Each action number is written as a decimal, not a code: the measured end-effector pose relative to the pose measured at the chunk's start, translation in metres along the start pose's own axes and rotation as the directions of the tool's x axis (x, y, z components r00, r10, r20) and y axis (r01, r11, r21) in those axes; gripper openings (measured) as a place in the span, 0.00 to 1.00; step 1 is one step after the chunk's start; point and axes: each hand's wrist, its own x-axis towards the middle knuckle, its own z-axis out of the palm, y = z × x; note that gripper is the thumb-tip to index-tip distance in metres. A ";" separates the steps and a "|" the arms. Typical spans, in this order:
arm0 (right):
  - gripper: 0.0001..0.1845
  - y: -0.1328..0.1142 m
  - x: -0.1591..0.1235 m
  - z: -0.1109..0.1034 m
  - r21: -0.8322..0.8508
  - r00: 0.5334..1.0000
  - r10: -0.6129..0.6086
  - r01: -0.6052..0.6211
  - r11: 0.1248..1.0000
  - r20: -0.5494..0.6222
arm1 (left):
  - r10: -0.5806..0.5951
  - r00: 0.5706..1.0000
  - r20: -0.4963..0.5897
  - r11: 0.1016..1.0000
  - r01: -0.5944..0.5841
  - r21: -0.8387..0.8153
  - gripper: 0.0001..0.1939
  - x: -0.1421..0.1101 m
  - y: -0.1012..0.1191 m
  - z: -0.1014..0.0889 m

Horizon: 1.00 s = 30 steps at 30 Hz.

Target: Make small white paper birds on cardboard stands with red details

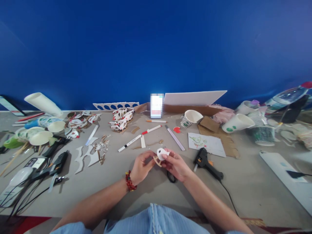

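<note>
Between my hands is a small white paper bird figure (160, 154) with a black dot for an eye and a curved brown cardboard strip (157, 161) along its lower side. My right hand (177, 165) pinches its white body between thumb and fingers. At the strip's left end, the fingertips of my left hand (143, 167) close on the cardboard. A black loop (171, 177), perhaps a scissors handle, shows under my right hand. Ahead lie a black-and-white marker (129, 143), a red-and-white marker (151, 129) and a purple strip-like tool (175, 138).
A black glue gun (207, 164) lies right, its cord running to the front edge. Beyond it are a bird drawing (206, 144) and a patterned paper cup (191, 118). Finished-looking paper birds (122, 119), white scraps (87, 157) and another glue gun (55, 166) lie left.
</note>
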 end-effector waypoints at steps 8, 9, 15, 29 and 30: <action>0.17 -0.002 0.002 -0.005 -0.201 0.954 -0.289 0.269 0.942 -0.075 | -0.127 0.991 -0.052 0.987 0.121 -0.106 0.09 0.001 0.003 -0.006; 0.17 -0.004 0.001 -0.005 -0.219 0.952 -0.299 0.279 0.935 -0.065 | -0.127 0.990 -0.060 0.987 0.120 -0.111 0.08 0.000 0.004 -0.007; 0.14 -0.007 0.000 -0.006 -0.267 0.954 -0.298 0.284 0.921 -0.014 | -0.055 0.998 -0.020 0.993 0.052 -0.110 0.05 -0.001 0.014 -0.010; 0.15 -0.004 0.003 -0.005 -0.318 0.958 -0.287 0.278 0.906 0.019 | -0.035 0.999 -0.038 0.999 0.035 -0.013 0.04 -0.001 0.007 -0.008; 0.15 -0.004 0.002 -0.005 -0.322 0.958 -0.285 0.275 0.906 0.019 | -0.037 0.999 -0.037 0.999 0.036 -0.011 0.04 -0.001 0.007 -0.008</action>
